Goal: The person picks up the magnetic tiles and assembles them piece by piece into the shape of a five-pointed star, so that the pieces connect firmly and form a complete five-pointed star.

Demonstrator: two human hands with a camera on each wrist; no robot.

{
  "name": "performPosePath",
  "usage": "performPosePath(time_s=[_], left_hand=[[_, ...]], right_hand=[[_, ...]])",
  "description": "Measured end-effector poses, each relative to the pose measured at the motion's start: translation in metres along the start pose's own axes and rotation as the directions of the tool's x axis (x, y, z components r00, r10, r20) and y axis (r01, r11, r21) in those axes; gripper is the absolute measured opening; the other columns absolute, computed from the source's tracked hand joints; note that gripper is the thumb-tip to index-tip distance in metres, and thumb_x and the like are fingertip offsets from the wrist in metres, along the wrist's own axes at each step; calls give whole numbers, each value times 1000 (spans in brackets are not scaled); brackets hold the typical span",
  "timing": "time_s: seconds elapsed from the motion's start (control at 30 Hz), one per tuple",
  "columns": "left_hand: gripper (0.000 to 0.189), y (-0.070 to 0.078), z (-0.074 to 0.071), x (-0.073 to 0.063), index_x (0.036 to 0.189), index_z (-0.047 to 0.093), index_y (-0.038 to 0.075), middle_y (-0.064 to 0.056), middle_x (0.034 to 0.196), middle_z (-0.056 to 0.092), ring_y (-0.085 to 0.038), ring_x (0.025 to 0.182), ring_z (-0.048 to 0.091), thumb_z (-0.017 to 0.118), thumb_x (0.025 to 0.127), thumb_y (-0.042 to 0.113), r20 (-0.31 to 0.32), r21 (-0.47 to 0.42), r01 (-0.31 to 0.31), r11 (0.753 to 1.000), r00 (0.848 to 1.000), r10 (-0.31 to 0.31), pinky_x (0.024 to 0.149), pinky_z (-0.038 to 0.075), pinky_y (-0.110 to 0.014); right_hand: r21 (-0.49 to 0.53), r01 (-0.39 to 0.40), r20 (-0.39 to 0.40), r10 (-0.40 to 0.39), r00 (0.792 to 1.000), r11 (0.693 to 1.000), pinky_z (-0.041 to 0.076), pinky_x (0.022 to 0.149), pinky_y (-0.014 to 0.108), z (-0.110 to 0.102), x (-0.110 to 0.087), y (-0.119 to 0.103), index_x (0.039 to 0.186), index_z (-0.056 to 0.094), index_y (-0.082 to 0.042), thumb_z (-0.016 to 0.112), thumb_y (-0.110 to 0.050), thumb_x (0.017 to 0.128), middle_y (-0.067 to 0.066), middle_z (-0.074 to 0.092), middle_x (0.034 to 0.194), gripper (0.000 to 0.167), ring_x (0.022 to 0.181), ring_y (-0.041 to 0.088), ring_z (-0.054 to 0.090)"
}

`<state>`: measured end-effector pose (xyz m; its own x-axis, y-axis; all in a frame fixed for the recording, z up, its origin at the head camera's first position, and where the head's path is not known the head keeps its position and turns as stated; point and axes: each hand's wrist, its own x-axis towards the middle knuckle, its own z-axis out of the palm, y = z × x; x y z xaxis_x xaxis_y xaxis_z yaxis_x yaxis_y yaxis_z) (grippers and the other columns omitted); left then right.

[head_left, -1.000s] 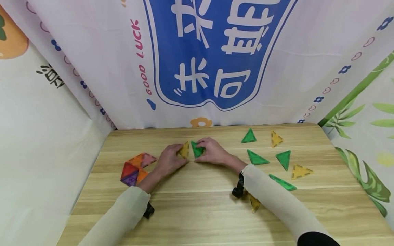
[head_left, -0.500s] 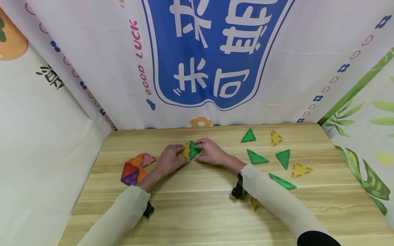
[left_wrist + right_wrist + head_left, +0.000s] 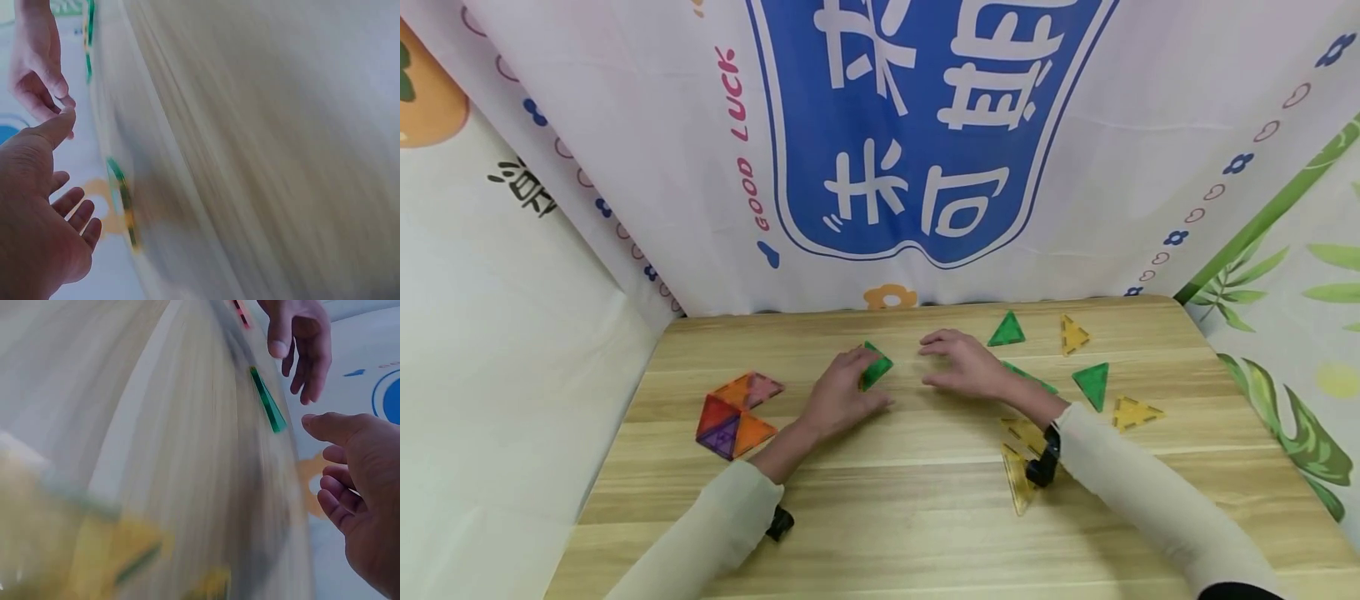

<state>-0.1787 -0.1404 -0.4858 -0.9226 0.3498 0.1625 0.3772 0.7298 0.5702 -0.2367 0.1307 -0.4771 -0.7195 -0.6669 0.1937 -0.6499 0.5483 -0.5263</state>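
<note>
left grip (image 3: 841, 397) over green tile (image 3: 879, 367) on wooden table (image 3: 895, 525), contact unclear

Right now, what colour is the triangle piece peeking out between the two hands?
Green. The triangle by the left hand shows best in the head view.

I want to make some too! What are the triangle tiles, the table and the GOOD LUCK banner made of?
Triangle tiles: probably tinted plastic, perhaps glossy; they look see-through. 
Tabletop: wood or wood-look laminate, smooth; pale grain streaks show, but I can't tell which. 
Banner: seemingly matte printed cloth, since it has soft creases.
</note>
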Motion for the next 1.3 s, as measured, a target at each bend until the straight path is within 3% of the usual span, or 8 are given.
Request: performPosePath(time_s=[0.13,0.33,0.47,0.7,0.93,1.13,1.3], left_hand=[[70,20,11,1,141,66,7,-12,143,64,-31,134,58,92,84,38,33,52,-94,994,995,92,110,51,-48],[71,54,30,0,142,67,11,-7,145,64,-25,134,59,89,85,49,149,115,-194,974,973,176,113,50,-41],[72,77,42,-2,143,66,12,-5,144,65,-23,134,60,86,86,52,220,126,-267,956,947,235,113,50,-37],[71,104,67,-7,143,65,13,-2,141,66,-16,131,61,79,90,59,311,102,-392,914,886,345,109,51,-30],[74,124,85,-9,142,66,13,0,139,67,-15,129,60,79,88,63,341,132,-461,878,853,396,107,51,-26],[78,135,95,-10,142,67,15,2,140,66,-12,129,59,76,87,70,375,173,-478,861,840,391,107,50,-24],[82,141,103,-11,143,65,17,5,141,64,-11,132,56,72,86,75,405,219,-487,846,834,375,109,48,-24]], right_hand=[[-27,-10,-5,10,1000,1000,51,108,54,-16,-22,7,128,73,2,86,-22,91,17,67,137,46,129,37,61],[-48,-2,-7,1,1000,999,54,103,56,-38,-58,18,126,74,1,85,-20,92,17,68,134,42,126,38,63],[-74,-3,3,3,1000,997,56,100,56,-47,-80,24,125,75,1,85,-18,91,16,69,132,40,123,37,65],[-54,-37,35,39,999,998,59,96,53,-56,-119,33,126,75,-5,86,-17,91,9,72,128,39,118,31,69],[-80,-13,55,18,998,997,59,94,52,-56,-151,33,125,76,-10,88,-19,88,3,73,127,41,116,28,70],[-96,49,53,-44,998,994,58,94,55,-51,-166,32,123,77,-10,93,-25,83,3,71,129,46,118,30,67],[-91,45,63,-40,997,995,56,94,56,-49,-172,33,124,77,-11,94,-32,82,2,70,130,50,119,30,66]])
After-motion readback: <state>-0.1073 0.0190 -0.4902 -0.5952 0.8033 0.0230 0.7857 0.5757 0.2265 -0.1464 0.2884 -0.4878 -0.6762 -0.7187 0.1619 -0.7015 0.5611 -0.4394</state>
